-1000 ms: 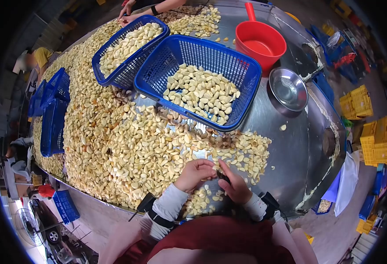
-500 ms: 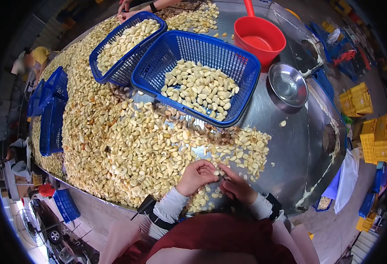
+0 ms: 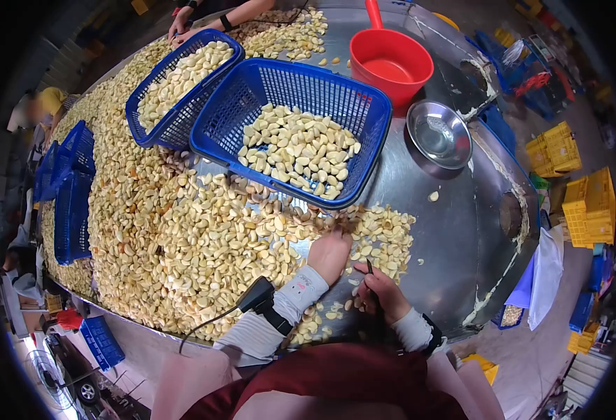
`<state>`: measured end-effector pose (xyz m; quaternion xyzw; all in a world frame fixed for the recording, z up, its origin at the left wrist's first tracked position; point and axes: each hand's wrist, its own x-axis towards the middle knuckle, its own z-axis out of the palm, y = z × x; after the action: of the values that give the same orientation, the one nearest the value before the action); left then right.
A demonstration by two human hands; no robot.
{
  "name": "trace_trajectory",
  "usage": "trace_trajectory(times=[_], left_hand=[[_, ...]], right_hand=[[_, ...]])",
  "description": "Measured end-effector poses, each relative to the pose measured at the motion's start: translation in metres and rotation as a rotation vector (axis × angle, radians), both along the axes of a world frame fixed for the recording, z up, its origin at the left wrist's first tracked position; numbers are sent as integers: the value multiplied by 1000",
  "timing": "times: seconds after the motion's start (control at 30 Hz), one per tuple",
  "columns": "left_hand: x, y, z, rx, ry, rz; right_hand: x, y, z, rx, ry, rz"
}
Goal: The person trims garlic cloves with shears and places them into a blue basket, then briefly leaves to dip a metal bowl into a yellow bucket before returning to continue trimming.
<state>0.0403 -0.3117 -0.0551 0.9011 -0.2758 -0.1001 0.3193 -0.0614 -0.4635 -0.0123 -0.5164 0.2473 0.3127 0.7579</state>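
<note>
My left hand (image 3: 330, 255) is over the loose peeled garlic cloves (image 3: 210, 238) just in front of the large blue basket (image 3: 287, 187). Its back faces up, and the fingertips are hidden, so whether they grip a clove cannot be told. Beside it on the right, my right hand (image 3: 385, 295) is closed around a thin dark tool (image 3: 370, 267) whose tip points away from me; its exact kind does not show. A layer of cleaner cloves (image 3: 297, 147) lies in the basket. Several cloves are scattered beneath and between my wrists.
A second blue basket (image 3: 182, 122) of cloves leans beside the first. A red dipper (image 3: 392, 66) and a metal bowl (image 3: 439, 135) stand on the steel table (image 3: 455, 252). Another person's hands (image 3: 182, 31) are at the far edge. More blue baskets (image 3: 72, 217) sit left.
My left hand has moved forward from beside my right hand, where the fingers pinched a clove, onto the cloves. The tool in my right hand now shows clearly. The view has shifted slightly.
</note>
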Motion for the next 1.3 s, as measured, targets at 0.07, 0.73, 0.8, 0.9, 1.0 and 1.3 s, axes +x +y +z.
trace_trajectory(times=[0.07,0.73,0.8,0.9,1.0,1.3], left_hand=[[5,-3,0,265,-145,-92],[55,22,172,-300,-521,210],[46,14,147,-151,-732,48],[9,-3,55,48,-407,-218],[1,-2,11,140,-345,-162],[-21,12,46,-431,258,172]], right_hand=[[1,-4,0,13,-22,-48],[-6,-2,-20,-457,-532,-100],[-2,-6,-10,-382,-418,-1],[-7,-9,-17,-360,-401,-44],[-14,-16,-33,-321,-315,-58],[-7,2,9,-822,-694,274]])
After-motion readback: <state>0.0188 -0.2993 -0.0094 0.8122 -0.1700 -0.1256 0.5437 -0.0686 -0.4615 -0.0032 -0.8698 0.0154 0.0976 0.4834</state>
